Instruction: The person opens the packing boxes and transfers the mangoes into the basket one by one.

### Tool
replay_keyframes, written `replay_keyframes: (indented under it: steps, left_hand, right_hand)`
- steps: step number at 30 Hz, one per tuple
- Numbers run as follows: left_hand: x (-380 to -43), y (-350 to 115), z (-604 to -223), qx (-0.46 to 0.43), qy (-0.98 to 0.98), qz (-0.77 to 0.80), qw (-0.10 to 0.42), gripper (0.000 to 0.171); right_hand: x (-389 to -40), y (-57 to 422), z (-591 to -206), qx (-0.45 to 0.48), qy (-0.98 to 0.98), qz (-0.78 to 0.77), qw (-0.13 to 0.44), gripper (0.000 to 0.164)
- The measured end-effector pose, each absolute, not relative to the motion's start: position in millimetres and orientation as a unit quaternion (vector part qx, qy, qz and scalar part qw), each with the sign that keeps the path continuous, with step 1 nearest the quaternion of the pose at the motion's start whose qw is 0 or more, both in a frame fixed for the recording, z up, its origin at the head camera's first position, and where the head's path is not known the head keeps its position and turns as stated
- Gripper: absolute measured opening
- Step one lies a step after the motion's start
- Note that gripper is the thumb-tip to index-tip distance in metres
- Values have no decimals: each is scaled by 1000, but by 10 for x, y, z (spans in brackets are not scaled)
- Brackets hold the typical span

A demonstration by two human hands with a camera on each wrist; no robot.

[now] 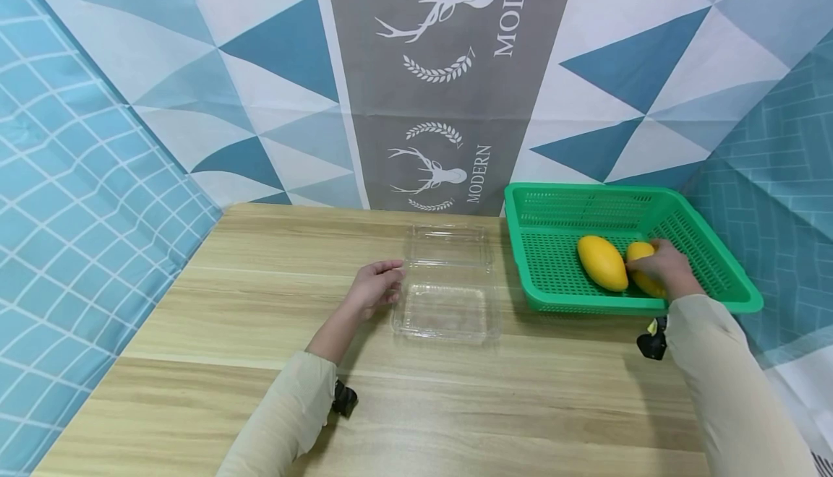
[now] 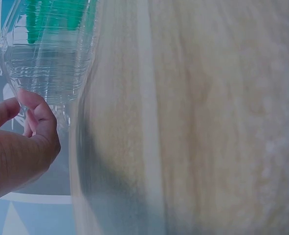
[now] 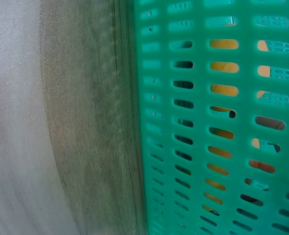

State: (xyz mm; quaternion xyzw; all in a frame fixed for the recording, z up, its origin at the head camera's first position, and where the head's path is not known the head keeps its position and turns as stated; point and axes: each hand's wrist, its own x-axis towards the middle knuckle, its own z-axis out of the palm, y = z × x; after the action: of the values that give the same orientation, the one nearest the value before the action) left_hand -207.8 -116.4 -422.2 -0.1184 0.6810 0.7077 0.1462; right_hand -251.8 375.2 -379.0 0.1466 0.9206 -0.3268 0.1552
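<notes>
An open clear plastic clamshell box (image 1: pixel 445 311) lies on the table, its lid part toward the wall. At its left edge is my left hand (image 1: pixel 376 285); in the left wrist view the thumb and index finger of that hand (image 2: pixel 29 132) pinch the rim of the box (image 2: pixel 49 63). Inside the green basket (image 1: pixel 553 296), my right hand (image 1: pixel 667 267) grips a yellow mango (image 1: pixel 641 251) that it partly covers. Another mango (image 1: pixel 601 264) lies just left of it. The basket wall (image 3: pixel 193 112) hides most of the right hand in the right wrist view.
The wooden table (image 1: pixel 260 303) meets a patterned wall cloth (image 1: pixel 442 101) at the back. Blue tiled cloth (image 1: pixel 78 173) hangs along the left, and more blue cloth (image 1: pixel 774 195) stands beyond the basket on the right.
</notes>
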Motion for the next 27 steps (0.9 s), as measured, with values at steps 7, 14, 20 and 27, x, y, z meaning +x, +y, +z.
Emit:
replay_keyframes:
  steps: [7,14,20,27]
  left_hand:
    - [-2095,-1160,-4212,-111,676,712,157,42]
    - [-2095,-1140,-4218,-115,679,709,151,40]
    - [-2089,-1144,-4235,-113,680,710,146,39]
    - [-2071,-1166,-4232,-105,684,705,153,39]
  right_hand:
    - [-2494,3748,-3780,167,921,-318,148,89]
    - [-2470,3722,-3733,181,926,-300,140,87]
    - [-2453,3711,-3699,176,931,-289,136,85]
    - [-2455,3684,-3645,171,936,-283,124,85]
